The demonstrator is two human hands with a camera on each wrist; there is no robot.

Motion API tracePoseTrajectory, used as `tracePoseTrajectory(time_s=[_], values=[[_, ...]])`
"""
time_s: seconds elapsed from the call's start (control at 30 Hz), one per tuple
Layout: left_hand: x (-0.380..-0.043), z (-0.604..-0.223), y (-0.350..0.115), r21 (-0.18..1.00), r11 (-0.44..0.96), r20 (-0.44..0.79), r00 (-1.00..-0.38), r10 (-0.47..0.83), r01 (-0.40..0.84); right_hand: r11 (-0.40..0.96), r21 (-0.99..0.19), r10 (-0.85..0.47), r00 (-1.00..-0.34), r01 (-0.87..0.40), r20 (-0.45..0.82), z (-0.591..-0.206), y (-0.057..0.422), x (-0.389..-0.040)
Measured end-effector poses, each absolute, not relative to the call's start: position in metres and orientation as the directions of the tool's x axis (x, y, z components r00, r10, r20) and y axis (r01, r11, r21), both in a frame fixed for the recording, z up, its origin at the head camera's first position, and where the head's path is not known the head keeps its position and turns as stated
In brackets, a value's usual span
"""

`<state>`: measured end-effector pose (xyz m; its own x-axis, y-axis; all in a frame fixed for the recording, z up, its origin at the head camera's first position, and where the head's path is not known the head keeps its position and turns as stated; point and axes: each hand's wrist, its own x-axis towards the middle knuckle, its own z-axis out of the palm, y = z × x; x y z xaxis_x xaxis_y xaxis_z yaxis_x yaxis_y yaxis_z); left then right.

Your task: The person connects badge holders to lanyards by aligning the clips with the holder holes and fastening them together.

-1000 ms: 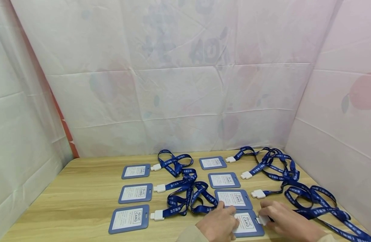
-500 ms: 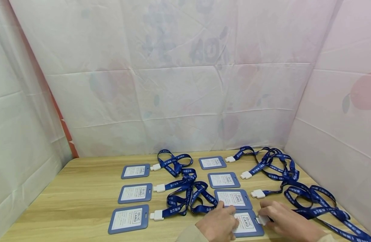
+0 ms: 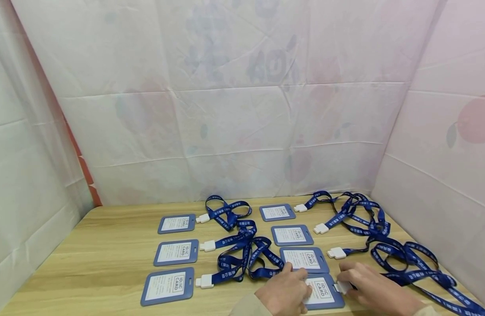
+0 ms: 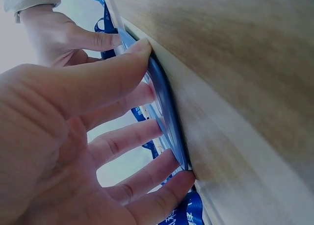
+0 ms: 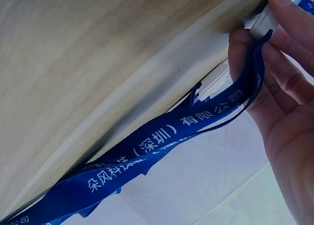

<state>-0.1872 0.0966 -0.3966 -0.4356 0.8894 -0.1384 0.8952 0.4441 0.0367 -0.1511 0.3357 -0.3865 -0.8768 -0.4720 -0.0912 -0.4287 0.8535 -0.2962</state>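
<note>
At the front right of the table, a blue ID card holder (image 3: 327, 299) lies with its slotted end pointing right. My left hand (image 3: 283, 290) grips its left part, thumb and fingers at its edges; in the left wrist view the holder's dark blue edge (image 4: 169, 114) shows between thumb and fingers. My right hand (image 3: 378, 287) pinches the white plastic clip (image 3: 342, 287) of a blue lanyard against the holder's slotted end. From that hand the printed lanyard strap (image 5: 162, 129) trails away in the right wrist view. How the clip and slot engage is hidden.
Just behind the held holder lies another card holder (image 3: 304, 259), with its lanyard clip (image 3: 336, 253) apart to the right. More holders, such as this left one (image 3: 168, 286), lie in two columns beside their lanyards. Tangled straps (image 3: 408, 263) cover the right side. Pale cloth walls (image 3: 234, 131) enclose the table.
</note>
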Motion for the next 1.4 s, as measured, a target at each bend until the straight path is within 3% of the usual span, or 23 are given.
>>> tracePoseTrajectory(time_s=[0.67,0.9,1.13,1.4], values=[[-0.188,-0.395,0.092,0.007,0.459,-0.127,-0.454,0.882,0.888,0.844,-0.291,-0.487,-0.871,-0.450,-0.068,-0.387,0.329,-0.157],[-0.188,-0.393,0.092,-0.004,0.470,-0.090,-0.468,0.879,0.883,0.819,-0.249,-0.536,-0.844,-0.517,-0.013,-0.385,0.327,-0.160],[-0.190,-0.395,0.094,0.105,0.472,-0.149,-0.455,0.878,0.876,0.844,-0.309,-0.483,-0.872,-0.438,-0.084,-0.386,0.331,-0.156],[-0.188,-0.397,0.094,0.046,0.467,-0.140,-0.458,0.878,0.883,0.843,-0.294,-0.490,-0.868,-0.450,-0.079,-0.394,0.342,-0.159]])
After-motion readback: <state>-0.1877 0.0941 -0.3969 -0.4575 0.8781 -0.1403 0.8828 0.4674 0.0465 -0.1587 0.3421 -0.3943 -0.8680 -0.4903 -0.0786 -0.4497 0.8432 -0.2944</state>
